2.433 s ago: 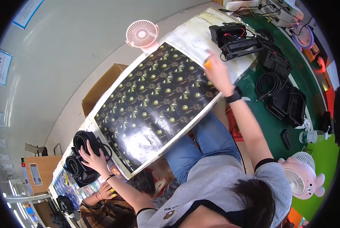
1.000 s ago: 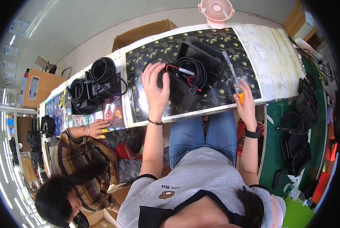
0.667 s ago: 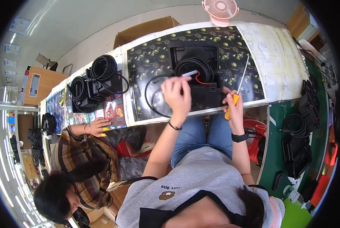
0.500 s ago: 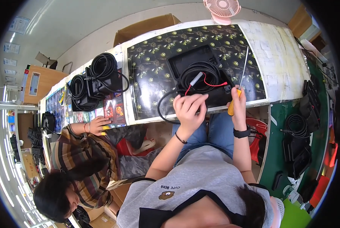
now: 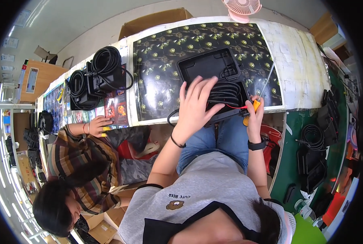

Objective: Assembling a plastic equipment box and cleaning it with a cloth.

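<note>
My left hand [image 5: 195, 105] spreads its fingers over the left side of a coiled black corrugated hose [image 5: 225, 92]. The coil sits in an open black plastic case [image 5: 246, 91] at the table's near edge; the case's lid [image 5: 205, 65] lies folded back on the far side. In my right hand [image 5: 254, 118] is a screwdriver [image 5: 257, 105] with a yellow handle, its long shaft pointing up and away to the right. A red wire [image 5: 239, 107] runs across the case's near side to my right fingers. My left palm and fingers hide part of the case.
Black cases with coiled cables [image 5: 104, 67] stand at the table's left. A co-worker's hand [image 5: 98, 125] rests on the near edge there. A pink fan [image 5: 241, 9] stands at the back. More black cases and a cable coil [image 5: 312, 136] lie on the green surface at right.
My left hand has moved from in front of the case onto the coil, its fingers spreading. The grey piece on the red wire is now hidden. My right hand still holds the screwdriver.
</note>
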`<state>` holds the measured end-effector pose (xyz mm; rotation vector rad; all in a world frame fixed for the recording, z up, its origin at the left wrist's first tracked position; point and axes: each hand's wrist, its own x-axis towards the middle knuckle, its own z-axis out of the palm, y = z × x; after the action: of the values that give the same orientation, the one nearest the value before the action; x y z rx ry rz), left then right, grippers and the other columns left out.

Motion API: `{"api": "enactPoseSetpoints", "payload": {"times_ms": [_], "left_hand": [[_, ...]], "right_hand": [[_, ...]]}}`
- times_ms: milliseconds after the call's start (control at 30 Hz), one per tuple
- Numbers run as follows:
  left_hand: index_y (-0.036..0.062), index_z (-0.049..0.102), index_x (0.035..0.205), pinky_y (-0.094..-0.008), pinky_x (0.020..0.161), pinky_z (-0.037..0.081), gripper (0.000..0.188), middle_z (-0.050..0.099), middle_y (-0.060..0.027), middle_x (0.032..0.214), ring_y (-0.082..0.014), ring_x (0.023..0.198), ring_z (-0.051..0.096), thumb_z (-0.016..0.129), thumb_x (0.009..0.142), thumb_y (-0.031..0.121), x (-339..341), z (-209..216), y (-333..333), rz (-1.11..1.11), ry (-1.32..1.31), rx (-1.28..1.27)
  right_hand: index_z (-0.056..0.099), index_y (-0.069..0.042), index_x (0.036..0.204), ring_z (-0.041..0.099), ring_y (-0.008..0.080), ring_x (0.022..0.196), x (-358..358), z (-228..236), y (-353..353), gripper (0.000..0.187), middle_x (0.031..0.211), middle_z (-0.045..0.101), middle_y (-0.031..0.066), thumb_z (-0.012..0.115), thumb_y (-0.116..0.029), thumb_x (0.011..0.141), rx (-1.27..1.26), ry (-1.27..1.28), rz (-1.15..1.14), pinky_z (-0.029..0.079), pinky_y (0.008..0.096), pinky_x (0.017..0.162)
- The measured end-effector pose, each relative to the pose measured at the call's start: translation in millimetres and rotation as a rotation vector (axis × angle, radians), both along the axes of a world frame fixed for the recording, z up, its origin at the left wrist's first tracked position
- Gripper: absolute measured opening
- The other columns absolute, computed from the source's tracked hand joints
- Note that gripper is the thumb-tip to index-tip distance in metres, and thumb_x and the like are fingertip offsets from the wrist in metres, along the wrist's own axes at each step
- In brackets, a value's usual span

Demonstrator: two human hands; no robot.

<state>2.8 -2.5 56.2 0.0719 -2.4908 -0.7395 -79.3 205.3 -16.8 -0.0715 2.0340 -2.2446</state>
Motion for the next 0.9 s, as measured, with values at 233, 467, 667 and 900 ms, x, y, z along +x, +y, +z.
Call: {"api": "enactPoseSetpoints", "payload": {"times_ms": [233, 467, 667, 900], "left_hand": [[0.0063, 0.044, 0.143, -0.0377, 0.103, 0.043, 0.055, 0.062, -0.0088, 0.112, -0.0183, 0.11, 0.06, 0.062, 0.091, 0.001, -9, -11, -15, 0.138, 0.225, 1.004], [0.0001, 0.019, 0.157, -0.0459, 0.119, 0.024, 0.084, 0.021, -0.0307, 0.156, -0.0409, 0.146, 0.026, 0.068, 0.09, 0.008, 20, -15, -96, 0.647, 0.236, 0.244], [0.0124, 0.058, 0.137, -0.0389, 0.085, 0.056, 0.058, 0.071, -0.013, 0.108, -0.0316, 0.098, 0.069, 0.077, 0.083, 0.01, 66, -24, -82, 0.091, -0.311, 0.245], [0.0028, 0.025, 0.157, -0.0353, 0.083, 0.057, 0.082, 0.074, -0.0164, 0.101, -0.027, 0.091, 0.073, 0.069, 0.088, 0.005, 83, -3, -47, -0.244, -0.562, 0.618]], "right_hand": [[0.048, -0.008, 0.112, 0.053, 0.0175, 0.114, 18, -16, -2, 0.027, 0.125, 0.057, 0.0128, 0.069, -0.01, 0.094, -0.076, 0.075, -0.088, 0.041, 0.028, 0.097], [0.05, -0.007, 0.11, 0.052, 0.0197, 0.118, 21, -13, -4, 0.023, 0.12, 0.055, 0.0101, 0.067, -0.007, 0.095, -0.087, 0.074, -0.097, 0.035, 0.0324, 0.105], [0.051, -0.007, 0.109, 0.051, 0.0199, 0.12, 24, -11, -7, 0.021, 0.12, 0.055, 0.0094, 0.067, -0.009, 0.096, -0.094, 0.035, -0.127, 0.034, 0.0331, 0.106], [0.054, -0.009, 0.108, 0.05, 0.0167, 0.111, 25, -8, -9, 0.02, 0.117, 0.053, 0.0079, 0.067, -0.016, 0.096, -0.098, 0.039, -0.135, 0.034, 0.0301, 0.102]]}}
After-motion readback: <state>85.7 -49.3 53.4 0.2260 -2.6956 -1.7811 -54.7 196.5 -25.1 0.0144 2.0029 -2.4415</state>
